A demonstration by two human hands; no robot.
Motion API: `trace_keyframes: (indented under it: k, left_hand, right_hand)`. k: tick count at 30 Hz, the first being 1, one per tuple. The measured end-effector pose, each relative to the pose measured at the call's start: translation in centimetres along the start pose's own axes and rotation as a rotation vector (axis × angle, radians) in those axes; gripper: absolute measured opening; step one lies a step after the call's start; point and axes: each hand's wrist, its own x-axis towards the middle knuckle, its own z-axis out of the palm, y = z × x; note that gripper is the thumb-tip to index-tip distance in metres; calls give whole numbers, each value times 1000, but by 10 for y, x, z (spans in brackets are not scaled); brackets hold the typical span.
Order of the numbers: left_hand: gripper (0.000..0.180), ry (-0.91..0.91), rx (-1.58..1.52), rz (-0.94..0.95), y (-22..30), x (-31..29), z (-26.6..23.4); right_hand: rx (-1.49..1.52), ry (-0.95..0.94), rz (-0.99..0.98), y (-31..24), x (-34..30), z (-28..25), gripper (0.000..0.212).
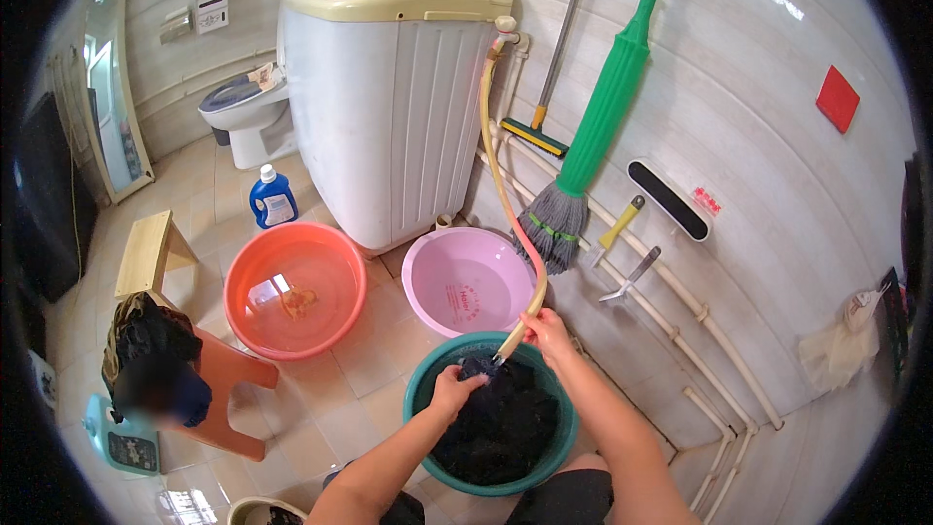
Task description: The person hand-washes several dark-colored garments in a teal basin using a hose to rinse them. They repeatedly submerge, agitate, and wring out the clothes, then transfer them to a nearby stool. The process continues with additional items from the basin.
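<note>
A teal basin (pixel 420 384) sits on the floor between my knees with dark wet clothes (pixel 501 437) in it. My right hand (pixel 547 335) is closed around a pale hose (pixel 502 170) close to its lower end. Water appears to run from that end onto the cloth beside my left hand. At the basin's far left part, my left hand (pixel 457 393) pinches a bunched piece of dark cloth (pixel 478 367). The hose climbs to a tap (pixel 505 25) on the wall pipe next to the washing machine (pixel 360 107).
Beyond the basin stand a pink basin (pixel 418 277) and an orange basin (pixel 236 306) holding water. An orange stool (pixel 233 389) bears dark clothing (pixel 155 350). A blue detergent bottle (pixel 272 198), wooden stool (pixel 146 251) and toilet (pixel 248 117) lie farther off. A mop (pixel 554 224) leans against the right wall.
</note>
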Motion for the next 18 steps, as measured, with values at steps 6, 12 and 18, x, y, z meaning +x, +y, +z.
trace_keyframes:
  k: [6, 12, 18]
  left_hand:
    - [24, 14, -423, 48, 23, 1, -9]
    - [21, 18, -601, 110, 40, 1, -14]
    - [21, 4, -677, 70, 54, -11, -20]
  right_hand:
    - [55, -56, -44, -16, -10, 10, 18]
    - [-8, -48, -100, -19, -11, 14, 18]
    - [59, 20, -137, -1, -4, 21, 19]
